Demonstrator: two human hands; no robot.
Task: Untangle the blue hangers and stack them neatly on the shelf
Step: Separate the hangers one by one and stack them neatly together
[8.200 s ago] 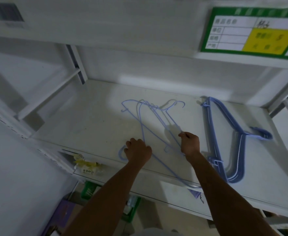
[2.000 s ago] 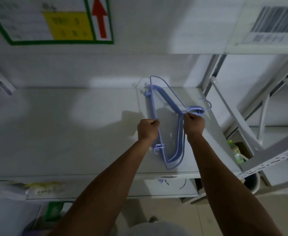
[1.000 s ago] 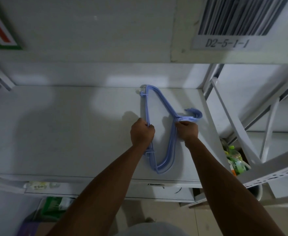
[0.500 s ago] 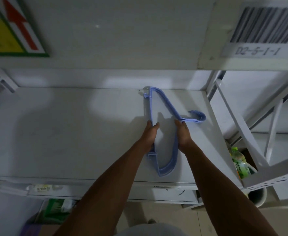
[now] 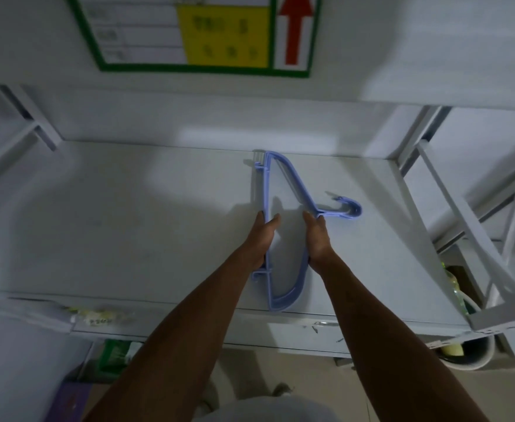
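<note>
Blue hangers (image 5: pixel 283 190): stacked flat on white shelf (image 5: pixel 128 223), right of centre. Left hand (image 5: pixel 261 239) and right hand (image 5: pixel 317 239) flat, fingers extended, pressing either side of stack.

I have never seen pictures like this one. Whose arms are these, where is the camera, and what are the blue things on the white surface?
There is no machine here. The two bare arms belong to a person, and the camera is worn on that person's head, looking forward and down. So you see the scene as they do.

The white surface is a shelf in a metal rack. On it lies a stack of blue hangers, laid flat, hooks pointing right.

The left hand rests flat against the stack's straight side. The right hand presses the other side, near the hooks. The fingers are stretched out, squaring the stack rather than gripping it.

Above hangs a green-framed label with a red arrow.
</note>
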